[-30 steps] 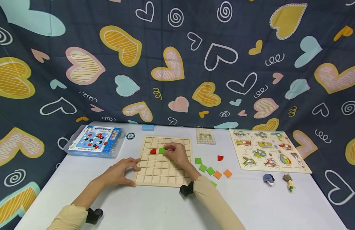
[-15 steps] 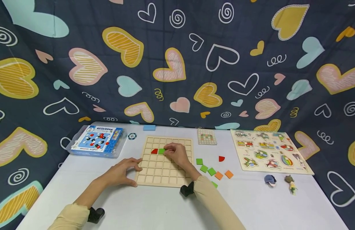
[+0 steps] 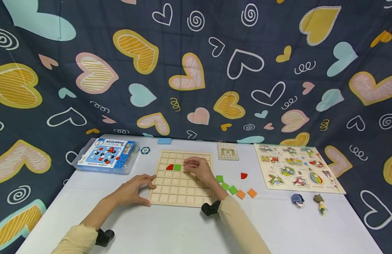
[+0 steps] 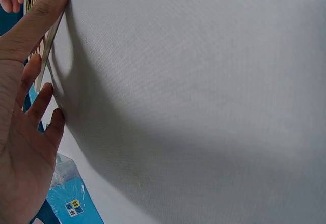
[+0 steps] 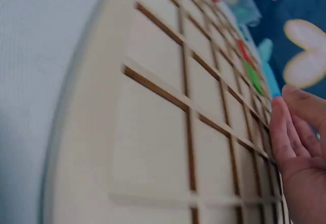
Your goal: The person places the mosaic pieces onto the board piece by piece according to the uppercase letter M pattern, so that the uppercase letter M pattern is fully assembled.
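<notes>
A wooden grid board (image 3: 170, 190) lies on the white table, with a red quarter-round piece (image 3: 170, 167) and a green square tile (image 3: 177, 167) side by side in its cells. My left hand (image 3: 132, 190) rests at the board's left edge, fingers along the side and thumb by the near left corner; the left wrist view shows the fingers (image 4: 43, 102) fairly straight. Just right of the green tile, my right hand (image 3: 199, 170) hovers over the board. In the right wrist view its thumb and fingers are close together with nothing visible between them.
Right of the board lie several loose green tiles (image 3: 232, 189), orange tiles (image 3: 252, 192) and a red piece (image 3: 244, 175). Behind them is a pattern card (image 3: 227, 151). A picture puzzle board (image 3: 297, 169) and two small figures (image 3: 297, 200) sit at right, a boxed kit (image 3: 105, 155) at left.
My right hand has let go of the green tile and shifted slightly right, leaving the tile fully visible beside the red piece. The left hand stays at the board's edge.
</notes>
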{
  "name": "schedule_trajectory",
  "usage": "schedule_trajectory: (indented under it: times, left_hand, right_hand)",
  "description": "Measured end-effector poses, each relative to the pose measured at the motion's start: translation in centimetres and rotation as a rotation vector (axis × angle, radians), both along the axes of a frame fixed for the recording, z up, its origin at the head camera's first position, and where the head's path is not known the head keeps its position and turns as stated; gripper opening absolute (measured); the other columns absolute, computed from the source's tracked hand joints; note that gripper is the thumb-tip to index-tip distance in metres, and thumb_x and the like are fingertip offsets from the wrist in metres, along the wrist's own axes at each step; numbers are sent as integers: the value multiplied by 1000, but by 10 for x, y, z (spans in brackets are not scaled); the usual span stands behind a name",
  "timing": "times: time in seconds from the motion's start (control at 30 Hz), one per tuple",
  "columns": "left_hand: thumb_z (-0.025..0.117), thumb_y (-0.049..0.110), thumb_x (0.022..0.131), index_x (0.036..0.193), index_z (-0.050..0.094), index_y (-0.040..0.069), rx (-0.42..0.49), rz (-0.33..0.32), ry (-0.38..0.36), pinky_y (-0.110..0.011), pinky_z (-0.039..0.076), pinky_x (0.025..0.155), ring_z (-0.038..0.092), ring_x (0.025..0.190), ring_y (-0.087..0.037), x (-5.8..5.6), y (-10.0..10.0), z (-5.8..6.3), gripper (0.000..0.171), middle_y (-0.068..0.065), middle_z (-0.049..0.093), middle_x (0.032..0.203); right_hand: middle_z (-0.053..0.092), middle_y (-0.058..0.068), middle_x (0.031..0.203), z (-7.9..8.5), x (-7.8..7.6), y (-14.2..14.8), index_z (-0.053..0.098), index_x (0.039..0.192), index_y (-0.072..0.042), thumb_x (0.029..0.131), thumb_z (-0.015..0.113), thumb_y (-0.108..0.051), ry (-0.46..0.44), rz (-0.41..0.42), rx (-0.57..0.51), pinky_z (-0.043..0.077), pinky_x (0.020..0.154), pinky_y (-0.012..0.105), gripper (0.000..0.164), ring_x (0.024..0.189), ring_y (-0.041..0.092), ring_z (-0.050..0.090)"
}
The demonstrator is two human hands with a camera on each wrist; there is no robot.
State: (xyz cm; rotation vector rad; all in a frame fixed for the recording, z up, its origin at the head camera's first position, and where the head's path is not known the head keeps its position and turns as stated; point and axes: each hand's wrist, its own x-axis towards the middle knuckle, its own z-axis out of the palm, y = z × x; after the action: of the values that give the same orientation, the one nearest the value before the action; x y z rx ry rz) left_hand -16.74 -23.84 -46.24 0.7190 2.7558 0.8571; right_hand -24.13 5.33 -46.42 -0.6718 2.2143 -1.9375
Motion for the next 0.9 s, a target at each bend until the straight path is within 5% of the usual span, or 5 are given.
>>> schedule_trajectory:
  times: [0.17,0.43,0.67,0.9]
  left_hand:
    - [85,43,63,94,66,26,2,0,2,-62,40,95,43,126,-38,1,-1,-1,41,-10,46,145]
    - [85,43,62,97,67,25,8,-3,10,-60,40,97,44,125,-37,1,-2,-1,43,-10,47,144]
    - [85,41,64,97,67,23,21,-26,18,-59,40,98,45,125,-38,-1,-1,1,42,-11,48,142]
    - [84,43,63,96,66,25,22,-23,13,-58,40,98,45,125,-37,-1,-1,-1,42,-10,49,143]
  right_hand:
    - [64,26,113,-12,-11,23,60,116,10,88,64,3,-53,-49,-17,55,82,26,29,101,31,65]
    - [61,28,118,-13,-7,77,58,119,11,89,64,1,-71,-131,10,53,81,20,33,103,30,63]
    - [62,26,119,-8,9,119,59,120,8,88,65,-1,-112,-241,68,52,80,18,33,102,25,63]
    - [61,28,118,0,42,154,59,118,8,88,65,1,-117,-340,119,51,80,17,31,97,14,64]
